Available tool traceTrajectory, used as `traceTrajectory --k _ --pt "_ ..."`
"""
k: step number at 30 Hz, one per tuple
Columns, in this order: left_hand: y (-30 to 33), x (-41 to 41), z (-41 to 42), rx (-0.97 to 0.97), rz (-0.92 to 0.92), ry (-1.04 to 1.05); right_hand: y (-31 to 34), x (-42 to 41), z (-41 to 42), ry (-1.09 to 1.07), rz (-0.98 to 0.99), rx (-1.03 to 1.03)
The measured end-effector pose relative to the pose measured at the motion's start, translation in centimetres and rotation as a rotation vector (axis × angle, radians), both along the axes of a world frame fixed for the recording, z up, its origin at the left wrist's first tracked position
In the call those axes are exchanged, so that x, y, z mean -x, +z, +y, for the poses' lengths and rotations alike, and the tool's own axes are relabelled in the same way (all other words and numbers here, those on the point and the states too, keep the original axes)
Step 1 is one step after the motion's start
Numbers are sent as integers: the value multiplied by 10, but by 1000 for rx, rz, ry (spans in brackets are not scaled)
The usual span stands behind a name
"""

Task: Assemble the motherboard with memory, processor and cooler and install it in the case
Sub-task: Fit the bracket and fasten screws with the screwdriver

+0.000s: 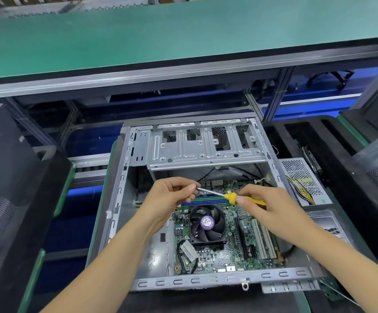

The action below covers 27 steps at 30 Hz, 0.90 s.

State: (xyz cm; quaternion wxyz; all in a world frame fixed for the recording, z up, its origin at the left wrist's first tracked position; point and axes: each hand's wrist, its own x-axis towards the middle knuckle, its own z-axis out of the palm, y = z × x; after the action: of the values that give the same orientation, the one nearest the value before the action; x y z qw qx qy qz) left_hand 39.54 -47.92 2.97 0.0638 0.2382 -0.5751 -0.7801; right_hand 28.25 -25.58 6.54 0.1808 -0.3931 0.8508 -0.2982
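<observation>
While both forearms reach in from six o'clock, the right hand (pixel 271 206) curls around the yellow handle of a screwdriver (pixel 230 196), and the left hand (pixel 172 197) pinches its metal tip between thumb and fingertips. Beneath them the motherboard (pixel 217 251) lies flat inside the open case (pixel 206 283), its cooler (pixel 207 224) fan seated near the middle and memory (pixel 206 201) sticks at the fan's twelve o'clock. Farther off, a drive cage (pixel 203 145) spans the case's twelve o'clock end.
</observation>
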Motion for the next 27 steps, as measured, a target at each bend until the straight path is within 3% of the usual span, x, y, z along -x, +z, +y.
traceTrajectory --k 7,13,16,22,27 --pt "0 1 2 -224 -18 -9 5 2 -1 19 -86 29" --pt "5 0 2 -252 -39 -74 14 6 4 20 -89 58" --pt "7 -1 3 -111 -150 -75 26 13 12 50 -67 23" --pt "27 20 12 351 -313 -5 63 29 30 210 24 -207" --pt "43 59 45 415 -234 -245 74 25 26 419 128 -465"
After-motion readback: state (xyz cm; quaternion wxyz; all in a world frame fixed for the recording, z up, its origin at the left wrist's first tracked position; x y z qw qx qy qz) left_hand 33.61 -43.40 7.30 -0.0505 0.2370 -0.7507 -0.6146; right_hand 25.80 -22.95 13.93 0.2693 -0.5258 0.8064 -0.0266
